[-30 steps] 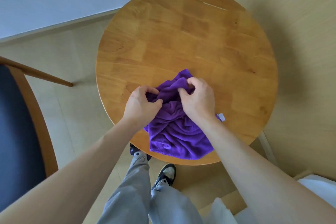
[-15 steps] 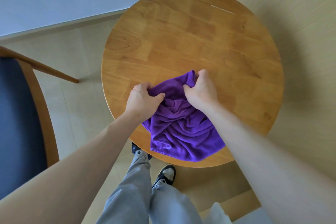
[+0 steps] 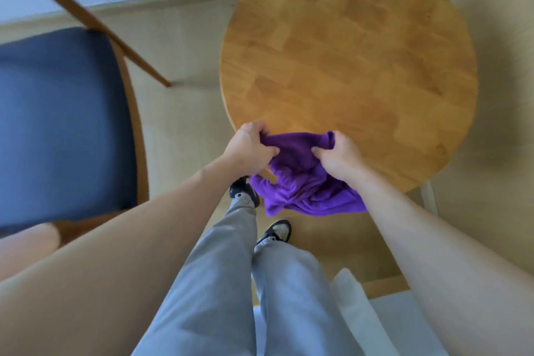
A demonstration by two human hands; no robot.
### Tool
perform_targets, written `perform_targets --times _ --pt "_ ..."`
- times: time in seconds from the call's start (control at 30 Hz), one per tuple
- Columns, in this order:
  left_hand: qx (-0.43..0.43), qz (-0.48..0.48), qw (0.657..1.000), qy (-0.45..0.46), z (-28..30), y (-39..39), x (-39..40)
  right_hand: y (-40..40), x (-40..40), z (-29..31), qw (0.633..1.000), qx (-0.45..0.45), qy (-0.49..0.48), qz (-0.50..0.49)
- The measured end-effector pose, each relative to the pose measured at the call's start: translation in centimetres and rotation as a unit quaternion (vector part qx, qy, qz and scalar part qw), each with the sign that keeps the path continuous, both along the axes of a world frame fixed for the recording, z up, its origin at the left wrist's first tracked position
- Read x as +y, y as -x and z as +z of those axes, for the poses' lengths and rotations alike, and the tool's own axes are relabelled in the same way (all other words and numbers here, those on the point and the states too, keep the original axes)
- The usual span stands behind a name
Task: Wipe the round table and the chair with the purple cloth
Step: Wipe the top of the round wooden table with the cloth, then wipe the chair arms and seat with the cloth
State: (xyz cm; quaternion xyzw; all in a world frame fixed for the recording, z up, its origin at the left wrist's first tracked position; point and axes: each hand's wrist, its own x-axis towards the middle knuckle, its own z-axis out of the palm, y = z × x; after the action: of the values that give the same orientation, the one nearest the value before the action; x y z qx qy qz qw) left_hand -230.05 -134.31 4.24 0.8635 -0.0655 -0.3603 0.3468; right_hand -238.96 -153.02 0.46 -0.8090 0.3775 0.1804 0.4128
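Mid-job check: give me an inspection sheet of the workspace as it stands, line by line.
Surface: round table, wooden top, bare apart from the cloth at its near edge.
Job's things: purple cloth, bunched, hanging over the table's near rim; chair, blue seat, wooden frame, left of the table.
Clutter: nothing seen.
Grippers: left hand and right hand each grip the cloth's upper edge, fingers curled.
Cables: nothing seen.
Surroundings: pale wood floor, white wall, white bedding at lower right; the person's grey trousers and dark shoes below the table.
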Motion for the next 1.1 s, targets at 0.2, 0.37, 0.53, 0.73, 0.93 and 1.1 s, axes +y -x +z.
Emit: perform_targets --times 0.2,0.37,0.53,0.73,0.93,1.1 --pt "-0.038 -0.011 0.999 -0.002 6.4 1.1 7.2 0.9 5.0 5.6 0.995 -0.073 -0.066 -0.004" --pt "-0.051 0.060 0.997 0.023 10.7 1.7 13.2 2.4 10.2 9.1 0.983 -0.107 -0.150 -0.025" --pt "-0.073 0.077 0.994 0.032 12.6 3.5 17.9 2.2 14.8 11.5 0.977 -0.137 -0.162 -0.030" --pt "-0.023 0.094 0.993 0.073 13.9 5.1 24.1 1.8 20.4 14.7 0.980 -0.149 -0.129 -0.009" --pt "0.018 0.124 0.985 0.121 14.0 4.6 34.2 2.5 29.9 17.2 0.984 -0.137 -0.114 0.018" --pt "0.026 0.140 0.983 0.114 13.9 4.2 43.8 3.5 39.9 17.5 0.988 -0.104 -0.099 0.064"
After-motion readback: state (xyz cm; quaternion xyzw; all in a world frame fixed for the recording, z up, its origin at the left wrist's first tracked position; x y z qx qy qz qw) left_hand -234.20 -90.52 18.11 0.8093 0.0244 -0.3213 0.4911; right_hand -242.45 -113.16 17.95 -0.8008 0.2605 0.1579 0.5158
